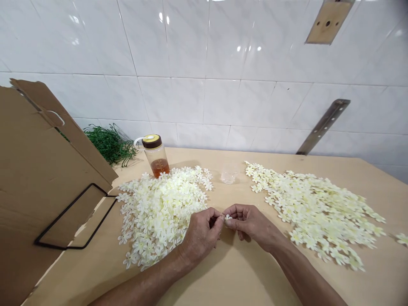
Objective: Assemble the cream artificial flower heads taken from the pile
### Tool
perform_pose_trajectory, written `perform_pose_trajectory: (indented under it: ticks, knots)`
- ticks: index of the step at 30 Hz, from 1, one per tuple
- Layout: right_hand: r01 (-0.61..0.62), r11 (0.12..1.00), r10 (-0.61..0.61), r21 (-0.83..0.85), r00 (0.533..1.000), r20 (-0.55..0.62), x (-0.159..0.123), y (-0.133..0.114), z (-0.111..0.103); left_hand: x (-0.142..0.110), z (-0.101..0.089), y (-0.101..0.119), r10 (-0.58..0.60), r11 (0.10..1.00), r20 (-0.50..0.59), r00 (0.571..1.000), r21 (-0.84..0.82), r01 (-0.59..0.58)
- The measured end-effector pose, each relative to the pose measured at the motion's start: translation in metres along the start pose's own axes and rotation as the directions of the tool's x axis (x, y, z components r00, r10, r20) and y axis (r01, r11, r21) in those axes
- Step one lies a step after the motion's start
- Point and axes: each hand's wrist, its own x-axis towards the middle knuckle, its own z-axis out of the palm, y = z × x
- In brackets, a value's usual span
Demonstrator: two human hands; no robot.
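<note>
A small white artificial flower (228,217) is pinched between the thumb and forefinger of my right hand (250,223). Against it, the fingertips of my left hand (204,229) are also closed in a pinch; whatever lies between them is too small to make out. Both hands meet just above the table, near its middle. To the left, beside my left hand, is a thick heap of loose cream-white flowers (162,204). On the right, a flatter spread of similar flowers (318,212) reaches across the tabletop.
Behind the left heap stands a bottle (156,159) of amber liquid. A clear plastic piece (228,175) lies between the flower piles. An upright cardboard box (47,170), a black wire frame (76,221) and green artificial stems (110,144) are at left. A tiled wall (219,102) backs the table.
</note>
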Motion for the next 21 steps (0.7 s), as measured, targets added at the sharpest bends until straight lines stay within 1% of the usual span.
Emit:
perform_pose_trajectory:
  ticks: [3,7,12,14,18,21]
  knots:
    - [-0.017,0.999,0.016,-0.048,1.0,-0.018,0.0,0.002,0.0,0.0,0.0,-0.001,0.004,1.0,-0.011,1.0,-0.01,-0.004]
    - [-0.058,0.994,0.053,-0.093,0.997,-0.047,-0.004,0.002,-0.002,0.002,-0.001,-0.003,-0.021,0.997,-0.037,0.999,-0.069,0.019]
    - [-0.069,0.99,0.059,-0.121,0.995,-0.086,-0.01,-0.004,-0.013,0.004,-0.001,-0.006,-0.053,0.994,-0.019,0.998,-0.094,0.051]
    - [-0.045,0.994,0.035,-0.104,0.995,-0.093,-0.011,-0.006,-0.016,0.003,0.001,-0.008,-0.055,0.995,0.004,0.998,-0.085,0.055]
    - [0.068,0.997,-0.07,-0.021,0.992,-0.101,-0.012,-0.009,-0.02,0.001,0.004,-0.011,-0.061,0.996,0.092,0.994,-0.064,0.067]
    - [0.072,0.997,-0.072,0.002,0.994,-0.087,-0.013,-0.009,-0.02,-0.001,0.006,-0.013,-0.066,0.996,0.13,0.989,-0.045,0.072]
